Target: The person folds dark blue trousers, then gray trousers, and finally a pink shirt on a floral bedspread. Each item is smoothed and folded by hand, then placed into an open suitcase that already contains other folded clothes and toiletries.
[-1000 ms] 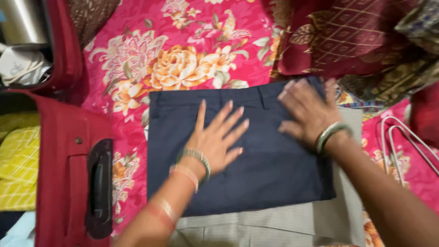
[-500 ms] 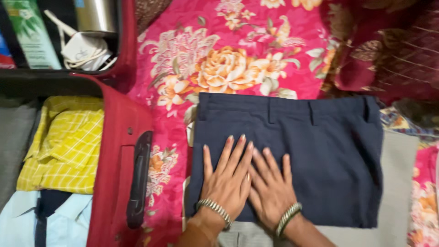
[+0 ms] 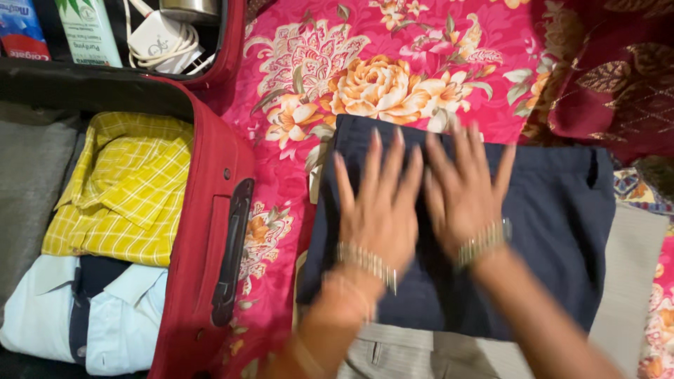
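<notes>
Folded navy trousers [image 3: 554, 231] lie on a pink floral bedspread [image 3: 365, 63], stacked on a folded grey garment [image 3: 632, 281]. My left hand [image 3: 379, 203] and my right hand [image 3: 463, 189] rest flat side by side on the navy trousers, fingers spread and pointing away from me toward the waistband. Both wrists wear bangles. Neither hand grips anything.
An open red suitcase [image 3: 210, 231] stands at the left, holding a folded yellow checked shirt [image 3: 119, 189], a pale blue shirt [image 3: 119, 316] and a grey garment [image 3: 31, 182]. Its upper compartment holds tubes and a white charger [image 3: 165, 38]. Dark red patterned cloth [image 3: 618, 77] lies at top right.
Both hands slid forward across the navy trousers, from the near edge up toward the waistband. The view shifted right, showing more of the suitcase.
</notes>
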